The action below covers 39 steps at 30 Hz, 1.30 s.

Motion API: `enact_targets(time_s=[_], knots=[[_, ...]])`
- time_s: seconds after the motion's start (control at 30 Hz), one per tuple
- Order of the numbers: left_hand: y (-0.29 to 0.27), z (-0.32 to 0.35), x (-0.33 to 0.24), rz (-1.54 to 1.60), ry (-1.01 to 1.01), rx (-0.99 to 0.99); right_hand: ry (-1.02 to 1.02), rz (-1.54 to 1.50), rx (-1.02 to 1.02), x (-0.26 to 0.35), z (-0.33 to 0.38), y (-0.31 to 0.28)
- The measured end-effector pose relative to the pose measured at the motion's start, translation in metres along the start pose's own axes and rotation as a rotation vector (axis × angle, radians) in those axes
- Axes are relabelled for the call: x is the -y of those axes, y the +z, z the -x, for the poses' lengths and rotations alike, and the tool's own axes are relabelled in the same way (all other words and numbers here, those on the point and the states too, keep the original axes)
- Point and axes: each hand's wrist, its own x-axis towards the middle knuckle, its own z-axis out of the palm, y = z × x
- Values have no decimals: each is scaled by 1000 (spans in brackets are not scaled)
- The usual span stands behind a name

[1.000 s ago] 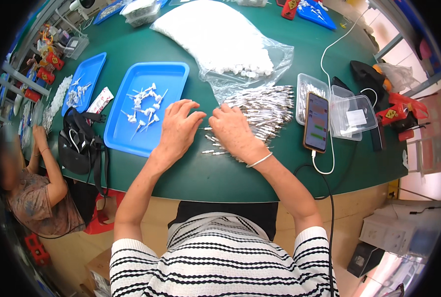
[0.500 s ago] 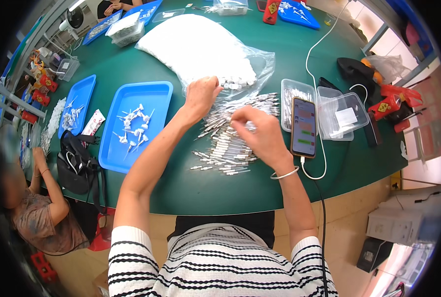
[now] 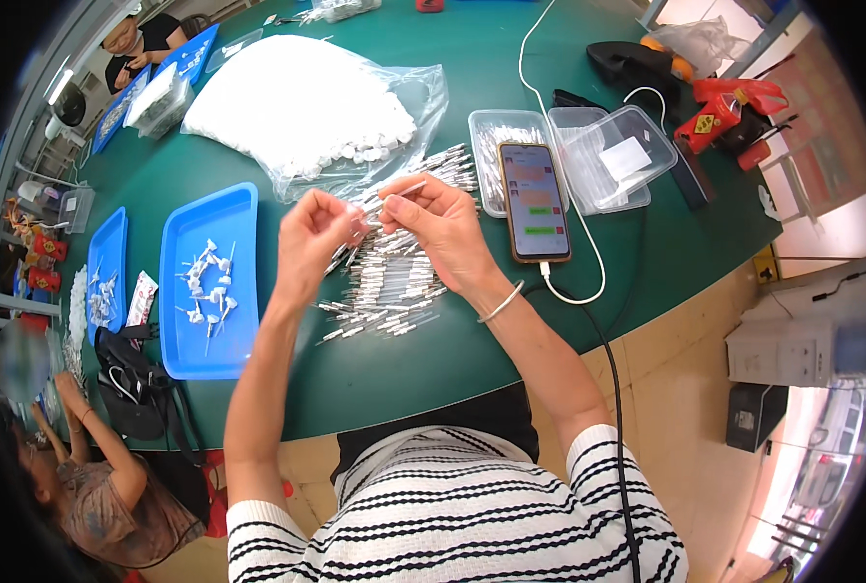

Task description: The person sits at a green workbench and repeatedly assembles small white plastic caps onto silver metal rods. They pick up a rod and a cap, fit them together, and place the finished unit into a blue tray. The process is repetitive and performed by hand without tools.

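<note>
Above a pile of thin clear tubes with metal tips (image 3: 394, 282) on the green table (image 3: 433, 360), my two hands meet. My right hand (image 3: 442, 228) pinches one thin tube (image 3: 402, 191) that points left and up. My left hand (image 3: 314, 238) holds a small white cap (image 3: 358, 225) at its fingertips, close to the tube's lower end. A clear bag of white caps (image 3: 302, 112) lies just beyond my hands. A blue tray (image 3: 209, 282) with several assembled white pieces sits to the left.
A phone (image 3: 535, 201) on a white cable lies right of the pile, beside clear plastic boxes (image 3: 608, 160). A second blue tray (image 3: 107, 267) and a black bag (image 3: 136, 384) sit at the left. One person sits at lower left, another at the far table edge.
My hands lifted off the pile and came together above it. The right picked up a tube and the left brought a white cap from the bag.
</note>
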Motion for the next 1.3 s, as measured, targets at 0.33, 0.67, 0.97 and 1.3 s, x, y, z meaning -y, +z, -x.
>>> enact_targets(time_s=[0.33,0.67,0.97,1.3], knots=[[12,55,-2,336,-116,5,106,34,67,-11,11,6],[-4,48,4,427,-244,59,64,272,138,-10,17,12],[-7,50,8,430,-231,46,115,229,131,-16,18,18],[-13,53,10,432,-263,55,51,312,220,-22,18,12]])
